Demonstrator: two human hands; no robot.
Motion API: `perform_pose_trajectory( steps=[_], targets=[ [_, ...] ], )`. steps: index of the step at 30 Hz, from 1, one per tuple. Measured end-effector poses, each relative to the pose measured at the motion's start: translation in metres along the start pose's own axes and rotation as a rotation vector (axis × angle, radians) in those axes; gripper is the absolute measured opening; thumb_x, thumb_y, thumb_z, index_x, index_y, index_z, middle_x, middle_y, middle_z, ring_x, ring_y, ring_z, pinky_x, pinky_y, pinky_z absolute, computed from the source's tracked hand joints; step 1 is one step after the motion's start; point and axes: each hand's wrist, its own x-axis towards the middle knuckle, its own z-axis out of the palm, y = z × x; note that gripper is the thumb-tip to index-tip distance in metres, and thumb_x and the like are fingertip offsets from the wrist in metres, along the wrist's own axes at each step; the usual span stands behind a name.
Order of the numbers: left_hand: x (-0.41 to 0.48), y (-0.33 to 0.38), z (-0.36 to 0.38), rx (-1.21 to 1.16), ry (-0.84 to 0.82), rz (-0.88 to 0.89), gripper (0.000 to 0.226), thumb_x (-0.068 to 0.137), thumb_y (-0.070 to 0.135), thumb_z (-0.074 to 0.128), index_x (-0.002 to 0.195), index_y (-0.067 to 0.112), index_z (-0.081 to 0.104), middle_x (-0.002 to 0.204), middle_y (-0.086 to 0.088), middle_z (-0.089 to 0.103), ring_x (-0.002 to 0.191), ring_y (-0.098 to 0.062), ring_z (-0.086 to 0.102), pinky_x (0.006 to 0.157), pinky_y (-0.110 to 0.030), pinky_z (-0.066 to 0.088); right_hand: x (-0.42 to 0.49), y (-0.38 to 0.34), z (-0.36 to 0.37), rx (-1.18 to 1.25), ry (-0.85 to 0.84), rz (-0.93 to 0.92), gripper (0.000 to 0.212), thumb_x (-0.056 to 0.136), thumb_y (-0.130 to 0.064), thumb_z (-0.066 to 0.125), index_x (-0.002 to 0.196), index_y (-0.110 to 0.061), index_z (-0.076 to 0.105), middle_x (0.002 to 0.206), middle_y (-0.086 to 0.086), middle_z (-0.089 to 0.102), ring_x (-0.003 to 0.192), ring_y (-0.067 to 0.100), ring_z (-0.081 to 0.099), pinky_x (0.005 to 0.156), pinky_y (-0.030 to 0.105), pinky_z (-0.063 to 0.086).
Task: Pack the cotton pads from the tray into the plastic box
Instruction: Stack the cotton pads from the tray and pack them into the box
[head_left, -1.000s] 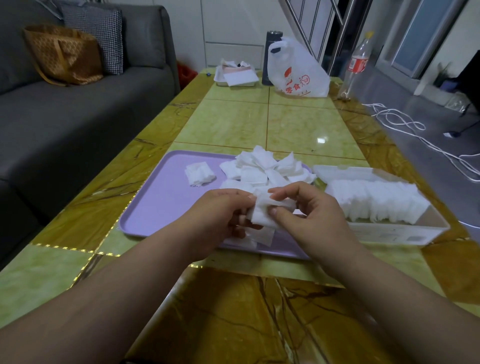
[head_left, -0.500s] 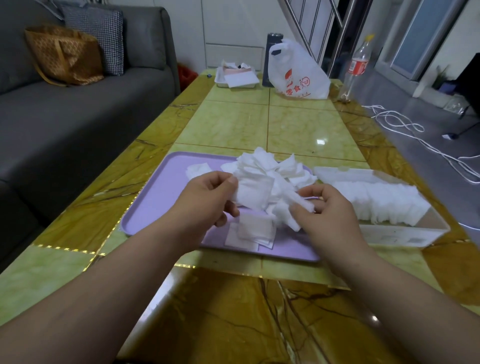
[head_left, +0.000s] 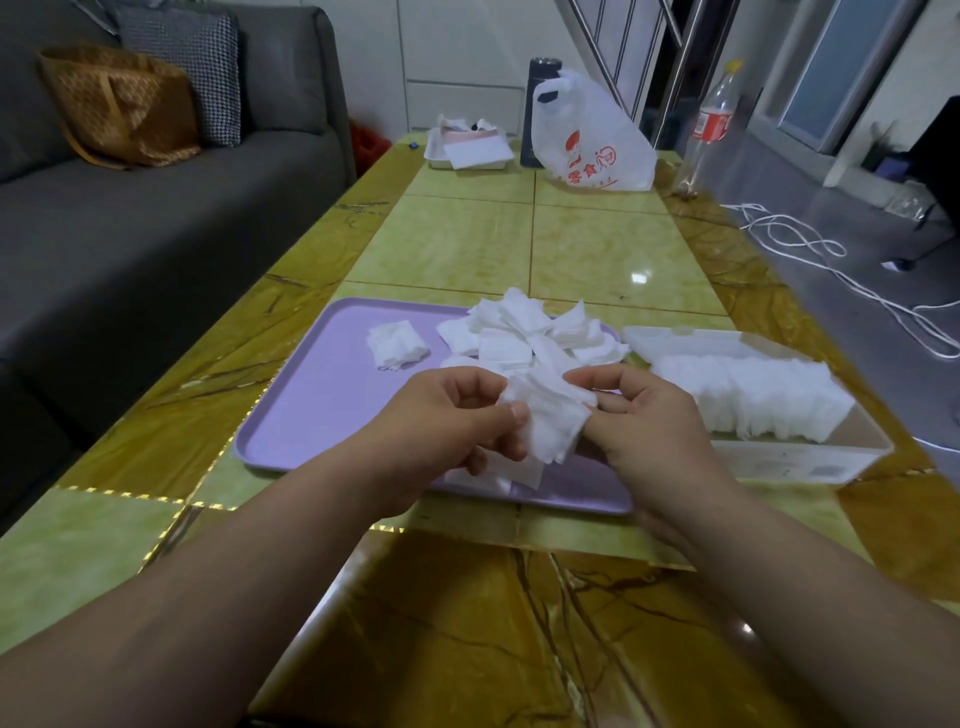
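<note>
A lilac tray lies on the table with a loose heap of white cotton pads at its far right and a small separate stack to the left. Just above the tray's near right part, my left hand and my right hand both pinch a bunch of cotton pads between them. More pads lie flat on the tray under my hands. Right of the tray stands the clear plastic box, holding a row of upright pads.
A grey sofa with a brown bag runs along the left. At the table's far end are a white dish with paper, a dark flask, a white plastic bag and a bottle. White cable lies on the floor to the right.
My hands had parted, each with pads from the heap; now they have come back together on one bunch above the tray's near right part.
</note>
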Motion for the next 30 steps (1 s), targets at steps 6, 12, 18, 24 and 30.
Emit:
perform_pose_trajectory(
  steps=[6, 12, 18, 24, 30],
  targets=[
    [0.006, -0.007, 0.001, 0.054, 0.058, 0.019, 0.01, 0.093, 0.015, 0.074, 0.097, 0.007, 0.071, 0.073, -0.012, 0.074, 0.062, -0.015, 0.063, 0.054, -0.027, 0.042, -0.004, -0.002, 0.003, 0.024, -0.079, -0.013, 0.023, 0.094, 0.003, 0.066, 0.114, -0.009, 0.07, 0.095, 0.013, 0.08, 0.098, 0.035, 0.076, 0.094, 0.052, 0.059],
    [0.01, -0.012, 0.001, 0.093, 0.136, 0.047, 0.012, 0.09, 0.022, 0.077, 0.091, 0.012, 0.071, 0.077, -0.01, 0.075, 0.067, -0.019, 0.069, 0.056, -0.03, 0.044, -0.004, -0.007, 0.003, 0.129, -0.178, 0.016, 0.024, 0.093, -0.005, 0.068, 0.117, -0.006, 0.069, 0.101, 0.014, 0.079, 0.098, 0.03, 0.076, 0.086, 0.039, 0.062],
    [0.01, -0.012, 0.003, 0.229, 0.236, 0.092, 0.022, 0.084, 0.026, 0.084, 0.088, 0.01, 0.07, 0.07, -0.003, 0.071, 0.056, -0.009, 0.063, 0.046, -0.014, 0.044, -0.002, 0.0, 0.003, 0.07, -0.089, 0.009, 0.021, 0.094, -0.001, 0.068, 0.113, -0.008, 0.071, 0.097, 0.014, 0.08, 0.098, 0.031, 0.076, 0.093, 0.05, 0.06],
    [0.01, -0.013, 0.001, 0.258, 0.225, 0.114, 0.019, 0.087, 0.027, 0.082, 0.086, 0.01, 0.073, 0.069, -0.001, 0.066, 0.056, -0.009, 0.057, 0.052, -0.018, 0.047, 0.003, 0.003, 0.003, 0.003, -0.078, -0.002, 0.021, 0.102, -0.01, 0.058, 0.114, -0.021, 0.072, 0.102, 0.011, 0.079, 0.1, 0.03, 0.075, 0.094, 0.053, 0.059],
    [0.008, -0.012, 0.003, 0.203, 0.177, 0.091, 0.018, 0.091, 0.023, 0.077, 0.091, 0.006, 0.073, 0.078, -0.008, 0.076, 0.065, -0.015, 0.07, 0.058, -0.03, 0.049, -0.001, 0.006, 0.007, -0.153, -0.183, -0.098, 0.035, 0.103, -0.008, 0.054, 0.121, -0.034, 0.069, 0.121, 0.0, 0.073, 0.099, 0.019, 0.075, 0.084, 0.038, 0.063]
  ],
)
